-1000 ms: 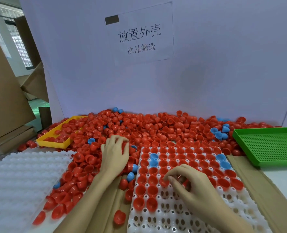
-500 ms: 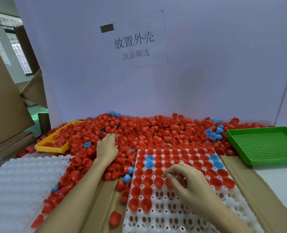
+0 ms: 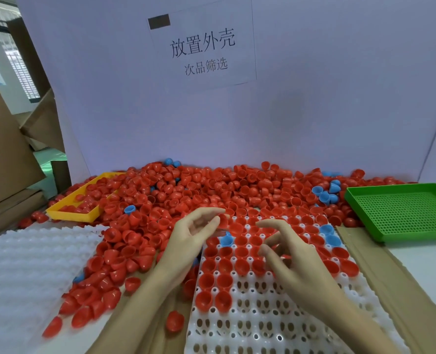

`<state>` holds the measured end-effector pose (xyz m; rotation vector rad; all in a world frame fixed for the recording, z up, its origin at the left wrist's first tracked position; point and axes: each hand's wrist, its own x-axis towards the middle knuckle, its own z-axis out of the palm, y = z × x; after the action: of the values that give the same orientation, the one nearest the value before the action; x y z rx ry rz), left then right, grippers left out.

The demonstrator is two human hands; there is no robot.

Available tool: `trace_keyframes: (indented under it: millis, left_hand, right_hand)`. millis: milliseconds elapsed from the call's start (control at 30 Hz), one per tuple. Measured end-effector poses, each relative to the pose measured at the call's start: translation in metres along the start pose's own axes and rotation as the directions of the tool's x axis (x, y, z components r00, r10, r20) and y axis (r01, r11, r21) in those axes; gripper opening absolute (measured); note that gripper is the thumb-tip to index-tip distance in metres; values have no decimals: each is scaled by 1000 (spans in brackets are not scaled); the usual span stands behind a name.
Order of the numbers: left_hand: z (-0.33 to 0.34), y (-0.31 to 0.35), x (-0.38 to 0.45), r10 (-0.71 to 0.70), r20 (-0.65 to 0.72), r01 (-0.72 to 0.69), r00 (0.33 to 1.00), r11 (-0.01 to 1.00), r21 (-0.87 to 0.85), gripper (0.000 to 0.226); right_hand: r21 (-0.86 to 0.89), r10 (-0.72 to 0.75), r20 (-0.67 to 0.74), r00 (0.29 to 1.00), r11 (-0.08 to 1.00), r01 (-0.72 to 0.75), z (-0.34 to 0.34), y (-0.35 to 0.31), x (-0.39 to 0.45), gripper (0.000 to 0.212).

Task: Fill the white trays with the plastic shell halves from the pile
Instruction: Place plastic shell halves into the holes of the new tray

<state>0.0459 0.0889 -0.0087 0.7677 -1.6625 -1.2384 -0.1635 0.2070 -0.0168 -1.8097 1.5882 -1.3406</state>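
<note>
Red shell half sits pinched at my left hand fingertips, over the white tray's filled far rows. My right hand hovers with fingers loosely curled, holding nothing. I'd seat it cup-up in the next bare socket; the pile lies just beyond.

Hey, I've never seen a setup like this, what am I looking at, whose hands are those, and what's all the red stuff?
This is one picture from a camera worn on a person's head, looking down at their own two bare hands; there is no machine. A big pile of red shell halves, with a few blue ones, covers the table. In front lies a white tray, its far rows filled. The left hand pinches a red shell over the tray. The right hand hovers with curled fingers; whether it holds anything is unclear. A green tray and a yellow tray sit at the sides.
</note>
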Motion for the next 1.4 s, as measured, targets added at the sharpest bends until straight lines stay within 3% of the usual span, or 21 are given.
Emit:
trace_keyframes:
  millis: [67,200,633,733,833,1000,1233,1400]
  left_hand:
    - [9,0,-11,-27,120,37,992,996,-82,23]
    - [18,3,-23,-14,248,27,969,998,-49,24]
    - [20,2,-23,21,177,-18,984,1000,-14,16]
    - [19,-4,-21,71,75,-81,995,986,148,15]
    - [15,-9,-20,215,-47,-175,976,888,425,15]
    - [5,-18,-16,305,-36,-206,952,719,664,12]
    - [4,-36,-17,163,97,-180,982,638,749,31]
    - [3,-41,-17,192,127,-218,973,590,778,30]
  right_hand:
    - [28,-36,1,999,999,36,2,-3,-1,45]
    - [-1,-87,38,995,996,88,6,-4,-3,47]
    - [-123,-125,26,992,984,128,12,2,-5,36]
    - [-93,-68,54,996,993,73,13,2,-6,32]
    - [-105,-17,125,992,994,30,11,3,-6,25]
    - [-107,-7,204,979,994,29,10,0,-7,15]
    - [-124,-4,262,965,992,37,7,0,-6,7]
    - [-130,-12,270,963,990,49,8,0,-6,3]
